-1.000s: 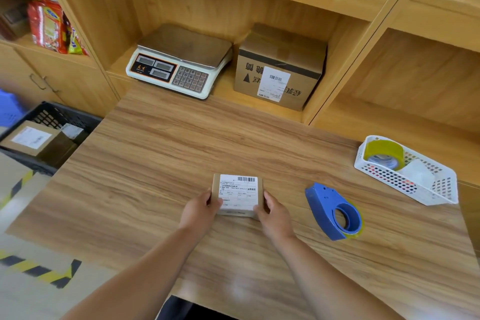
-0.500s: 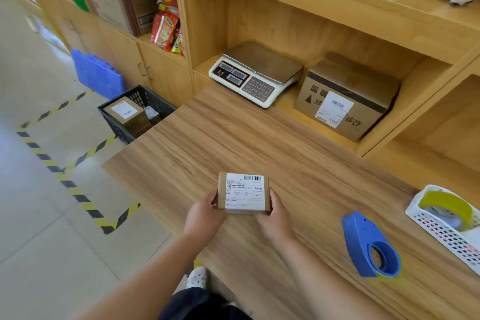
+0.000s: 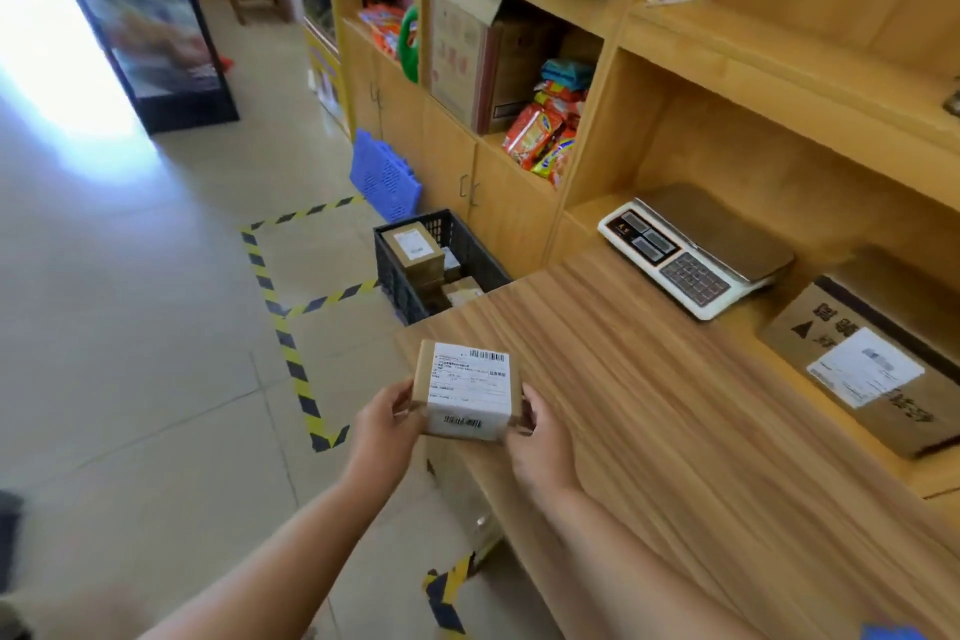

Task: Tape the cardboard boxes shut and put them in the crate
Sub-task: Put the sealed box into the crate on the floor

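A small cardboard box (image 3: pixel 465 387) with a white shipping label sits between both hands, lifted over the left end of the wooden table (image 3: pixel 675 431). My left hand (image 3: pixel 387 426) grips its left side and my right hand (image 3: pixel 537 437) grips its right side. Beyond it, a black plastic crate (image 3: pixel 400 276) stands on the floor against the cabinet, with several labelled cardboard boxes (image 3: pixel 413 247) inside. A blue corner of the tape dispenser (image 3: pixel 891 633) shows at the bottom right edge.
A white weighing scale (image 3: pixel 691 257) and a larger labelled carton (image 3: pixel 862 369) stand in the shelf recess behind the table. A blue plastic panel (image 3: pixel 384 179) leans on the cabinet past the crate. Yellow-black tape (image 3: pixel 291 343) marks the tiled floor.
The box has been lifted off the table and carried left toward the table's end. My view has swung left, so the crate sits ahead and the tape dispenser and white basket have left the frame.
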### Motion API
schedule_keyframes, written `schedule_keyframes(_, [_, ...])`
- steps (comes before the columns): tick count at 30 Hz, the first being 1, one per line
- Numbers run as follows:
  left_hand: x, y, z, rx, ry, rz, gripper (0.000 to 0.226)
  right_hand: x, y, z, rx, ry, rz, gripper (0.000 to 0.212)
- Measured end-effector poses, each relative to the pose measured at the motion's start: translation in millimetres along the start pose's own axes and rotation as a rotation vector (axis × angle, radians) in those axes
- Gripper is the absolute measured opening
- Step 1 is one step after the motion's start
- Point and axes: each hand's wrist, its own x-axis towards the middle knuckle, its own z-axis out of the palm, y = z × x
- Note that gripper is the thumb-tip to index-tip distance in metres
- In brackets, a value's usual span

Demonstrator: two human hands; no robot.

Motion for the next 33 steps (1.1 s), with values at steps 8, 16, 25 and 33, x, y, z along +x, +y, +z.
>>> schedule_keyframes(8, [74.9,-30.8,-129.1,-0.091,0.063,-0.043,0.033,34.0,-63.4,135.1,-0.030,-0.038,-0.002,0.058])
schedule_keyframes(16, [159.7,-48.0,-220.5,-0.043,0.018,-0.032,0.033,78.5,-109.1,240.6,-0.024,-0.041,0.006,0.049])
schedule_keyframes(25, [241.7,-54.4,-241.8,-0.076,-0.028,-0.075,0.029,142.5,-131.3,282.8,-0.075,0.004,0.069,0.048])
schedule_keyframes(33, [350.3,-33.5,-246.2,-0.007,-0.069,-0.094,0.030,246.2,-155.0,309.5,-0.023,-0.040,0.069,0.041])
